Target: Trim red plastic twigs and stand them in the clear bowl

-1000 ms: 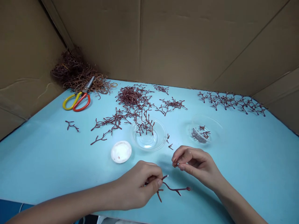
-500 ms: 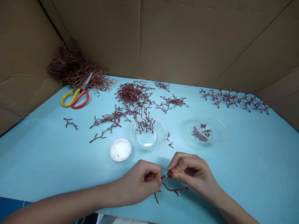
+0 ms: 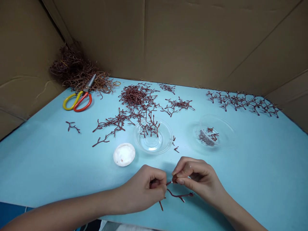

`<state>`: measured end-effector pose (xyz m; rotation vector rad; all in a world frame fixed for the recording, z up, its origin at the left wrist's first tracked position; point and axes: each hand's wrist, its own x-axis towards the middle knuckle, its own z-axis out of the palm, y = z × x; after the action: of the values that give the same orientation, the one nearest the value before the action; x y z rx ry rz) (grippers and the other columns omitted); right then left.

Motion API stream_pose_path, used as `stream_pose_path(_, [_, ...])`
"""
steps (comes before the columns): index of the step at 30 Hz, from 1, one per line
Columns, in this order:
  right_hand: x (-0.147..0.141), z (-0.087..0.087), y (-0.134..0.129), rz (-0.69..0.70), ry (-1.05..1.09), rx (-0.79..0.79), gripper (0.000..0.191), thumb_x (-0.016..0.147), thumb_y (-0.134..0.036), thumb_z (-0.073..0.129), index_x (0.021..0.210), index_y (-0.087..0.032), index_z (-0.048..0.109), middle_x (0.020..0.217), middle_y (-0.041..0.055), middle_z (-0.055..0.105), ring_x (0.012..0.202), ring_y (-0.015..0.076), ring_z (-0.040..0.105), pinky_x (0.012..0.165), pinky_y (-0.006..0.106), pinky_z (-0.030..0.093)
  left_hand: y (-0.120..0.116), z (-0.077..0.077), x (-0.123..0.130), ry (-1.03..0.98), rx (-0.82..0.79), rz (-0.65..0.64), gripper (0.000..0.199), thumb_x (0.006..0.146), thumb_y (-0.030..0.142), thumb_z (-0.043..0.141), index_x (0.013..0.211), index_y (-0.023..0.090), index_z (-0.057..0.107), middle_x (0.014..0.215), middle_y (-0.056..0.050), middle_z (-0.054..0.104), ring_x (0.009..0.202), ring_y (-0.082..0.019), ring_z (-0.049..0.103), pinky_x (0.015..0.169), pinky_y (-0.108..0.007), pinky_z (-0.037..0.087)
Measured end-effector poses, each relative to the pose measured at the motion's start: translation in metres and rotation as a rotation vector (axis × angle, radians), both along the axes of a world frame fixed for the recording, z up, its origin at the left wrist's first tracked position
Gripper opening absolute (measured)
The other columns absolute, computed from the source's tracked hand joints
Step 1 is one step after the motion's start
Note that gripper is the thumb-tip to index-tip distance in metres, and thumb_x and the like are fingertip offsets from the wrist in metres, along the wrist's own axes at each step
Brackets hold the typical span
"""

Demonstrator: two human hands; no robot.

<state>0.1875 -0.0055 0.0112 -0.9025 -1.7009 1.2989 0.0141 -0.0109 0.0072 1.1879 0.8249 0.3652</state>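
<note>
My left hand [image 3: 151, 189] is closed around a reddish-brown branched twig [image 3: 178, 195], whose forks stick out to the right and below the fingers. White tips show on some of its ends. Between the thumb and fingertips of my right hand [image 3: 196, 175] is a small dark-brown piece [image 3: 174, 179], pinched against the white tip of the twig's upper fork. Its exact shape is partly hidden by the fingers. Just beyond my left hand sits a small white dish [image 3: 124, 154] with white stuff in it. A clear plastic bowl [image 3: 166, 146] stands behind, with branched twigs leaning over its far side.
Scissors [image 3: 83, 99] with yellow and red handles lie by a large twig heap [image 3: 79, 69] at the back left. More twigs [image 3: 134, 96] spread across the middle and another row [image 3: 240, 101] lies back right. A clear container [image 3: 225, 128] holds small brown pieces. Cardboard walls [image 3: 180, 41] enclose the table.
Almost nothing differs. Both hands keep the same hold, and the twig's lower fork has shifted very slightly.
</note>
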Motion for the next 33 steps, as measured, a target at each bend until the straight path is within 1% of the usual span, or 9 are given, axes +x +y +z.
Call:
stream_pose_path(6, [0.000,0.000,-0.003,0.008,0.003,-0.007,0.013,0.071,-0.021,0.060,0.058,-0.017,0.060,0.062,0.0030,0.060,0.055,0.0109,0.058,0.049,0.022,0.047,0.000,0.000,0.001,0.029,0.045,0.001,0.015,0.058,0.006,0.037,0.047,0.015,0.032,0.043,0.008,0.022,0.043,-0.005,0.019,0.041,-0.020,0.014])
stream_pose_path(10, [-0.004,-0.001,-0.003,-0.012,-0.034,0.011,0.017,0.071,-0.024,0.060,0.056,-0.017,0.059,0.061,0.0031,0.060,0.053,0.0108,0.057,0.046,0.021,0.046,0.000,-0.001,0.001,0.029,0.134,-0.008,0.019,0.057,0.005,0.037,0.045,0.015,0.027,0.046,0.007,0.019,0.045,-0.005,0.018,0.042,-0.020,0.015])
stream_pose_path(14, [-0.005,-0.001,-0.004,-0.019,-0.059,0.083,0.014,0.070,-0.019,0.061,0.057,-0.017,0.059,0.060,0.0023,0.060,0.053,0.0102,0.057,0.046,0.020,0.045,-0.001,-0.002,0.001,0.035,0.235,0.001,0.020,0.055,0.003,0.037,0.044,0.015,0.026,0.047,0.006,0.021,0.046,-0.005,0.020,0.043,-0.020,0.016])
stream_pose_path(17, [-0.006,-0.002,-0.006,-0.024,-0.084,0.115,0.013,0.069,-0.015,0.061,0.057,-0.017,0.059,0.060,0.0022,0.061,0.053,0.0100,0.057,0.046,0.019,0.045,-0.001,-0.004,0.002,0.032,0.271,0.003,0.021,0.055,0.002,0.037,0.044,0.015,0.025,0.047,0.007,0.021,0.046,-0.005,0.021,0.043,-0.020,0.016])
stream_pose_path(25, [-0.009,-0.006,-0.006,-0.010,-0.114,0.112,0.017,0.071,-0.020,0.060,0.055,-0.016,0.056,0.059,0.0034,0.061,0.052,0.0096,0.057,0.046,0.018,0.044,0.000,-0.008,0.002,0.026,0.267,0.010,0.022,0.057,0.003,0.039,0.045,0.015,0.025,0.048,0.006,0.022,0.046,-0.006,0.020,0.042,-0.021,0.015])
stream_pose_path(27, [-0.005,-0.002,-0.003,0.014,-0.138,0.118,0.014,0.073,-0.021,0.058,0.060,-0.017,0.058,0.063,0.0041,0.063,0.057,0.0107,0.059,0.050,0.019,0.046,0.001,-0.006,0.002,0.024,0.245,0.016,0.021,0.058,0.003,0.038,0.045,0.015,0.026,0.047,0.006,0.022,0.046,-0.006,0.021,0.042,-0.021,0.015])
stream_pose_path(29, [0.005,0.002,0.002,0.012,-0.204,0.150,0.010,0.076,-0.024,0.053,0.072,-0.018,0.060,0.071,0.0052,0.064,0.065,0.0126,0.060,0.056,0.021,0.048,0.001,-0.003,0.002,0.025,0.227,0.028,0.021,0.060,0.004,0.037,0.046,0.016,0.026,0.047,0.006,0.022,0.046,-0.006,0.020,0.042,-0.020,0.016])
stream_pose_path(31, [0.017,0.003,0.010,-0.092,-0.346,0.225,0.014,0.080,-0.024,0.047,0.085,-0.019,0.058,0.079,0.0064,0.064,0.070,0.0138,0.060,0.058,0.023,0.049,0.002,-0.001,0.001,0.022,0.224,0.033,0.021,0.063,0.007,0.036,0.048,0.016,0.025,0.048,0.006,0.022,0.046,-0.006,0.020,0.043,-0.020,0.016])
stream_pose_path(33, [0.027,-0.003,0.018,-0.267,-0.558,0.330,0.014,0.080,-0.023,0.046,0.086,-0.018,0.057,0.080,0.0072,0.062,0.065,0.0145,0.059,0.055,0.025,0.048,0.001,0.000,0.002,0.024,0.226,0.019,0.021,0.067,0.010,0.037,0.049,0.016,0.028,0.049,0.006,0.024,0.046,-0.006,0.022,0.043,-0.019,0.018])
